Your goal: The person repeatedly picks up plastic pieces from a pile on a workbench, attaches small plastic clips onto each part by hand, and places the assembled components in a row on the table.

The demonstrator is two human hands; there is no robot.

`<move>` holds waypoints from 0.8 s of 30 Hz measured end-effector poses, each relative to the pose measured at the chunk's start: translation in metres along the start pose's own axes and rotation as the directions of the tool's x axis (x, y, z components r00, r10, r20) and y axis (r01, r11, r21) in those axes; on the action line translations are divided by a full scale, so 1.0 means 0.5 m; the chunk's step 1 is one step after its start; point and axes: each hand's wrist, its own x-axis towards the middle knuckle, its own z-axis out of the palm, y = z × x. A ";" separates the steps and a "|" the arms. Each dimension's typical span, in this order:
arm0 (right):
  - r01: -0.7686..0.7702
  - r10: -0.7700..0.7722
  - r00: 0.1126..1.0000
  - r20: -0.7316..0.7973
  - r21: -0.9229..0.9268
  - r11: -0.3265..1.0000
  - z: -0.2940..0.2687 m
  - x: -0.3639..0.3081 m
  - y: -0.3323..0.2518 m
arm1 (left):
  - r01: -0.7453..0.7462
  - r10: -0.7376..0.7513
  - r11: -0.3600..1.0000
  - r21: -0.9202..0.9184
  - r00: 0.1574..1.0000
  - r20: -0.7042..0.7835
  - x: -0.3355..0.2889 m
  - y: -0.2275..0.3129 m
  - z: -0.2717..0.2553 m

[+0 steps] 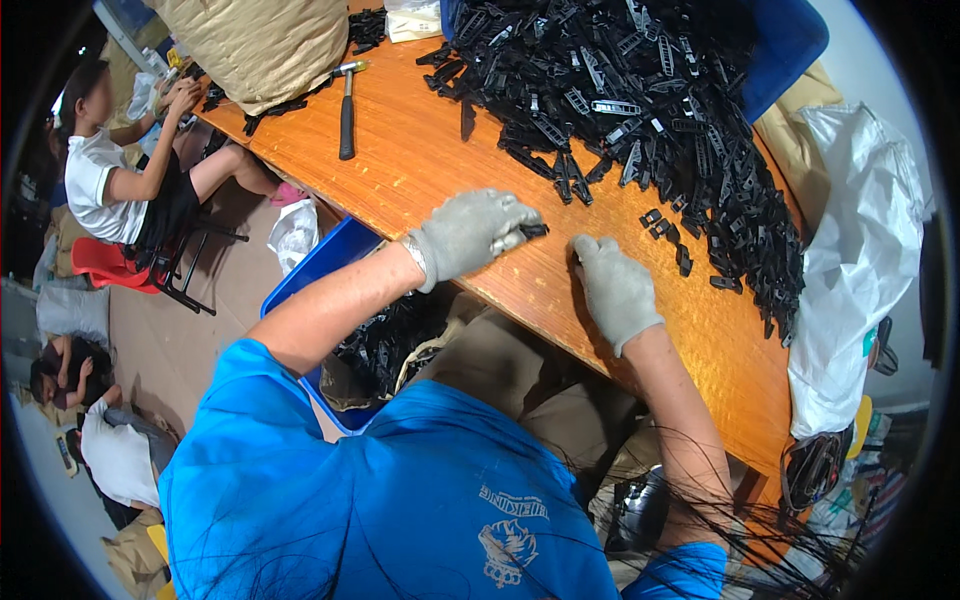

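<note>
My left hand [465, 238], in a grey glove, is closed on a small black plastic piece [536, 231] just above the wooden table's [400, 180] near edge. A short way to its right, my gloved right hand [615, 290] rests over the tabletop with its fingers curled in. Whatever those fingers hold, if anything, is hidden. Beyond both hands spreads a big heap of black plastic clips [640, 110]. Several small loose black pieces [660, 225] lie between the heap and my right hand.
A hammer [347, 125] lies at the back left beside a stuffed tan sack [260, 50]. Behind the heap is a blue bin [790, 50]. A blue crate [325, 262] of black parts stands below my left forearm. White sacking [860, 220] hangs at right. Another person [115, 185] sits at left.
</note>
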 end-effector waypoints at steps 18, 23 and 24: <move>0.009 0.116 0.960 -0.257 0.440 0.898 0.034 0.070 -0.042 | 0.203 -0.186 0.977 0.067 0.963 -0.196 -0.037 -0.001 0.001; 0.037 0.070 0.971 -0.227 0.437 0.899 0.044 0.083 -0.025 | 0.205 -0.195 0.977 0.054 0.970 -0.145 -0.031 0.001 -0.007; 0.135 -0.012 0.962 -0.273 0.437 0.889 0.045 0.095 -0.030 | 0.198 -0.188 0.979 0.055 0.971 -0.147 -0.027 0.002 -0.008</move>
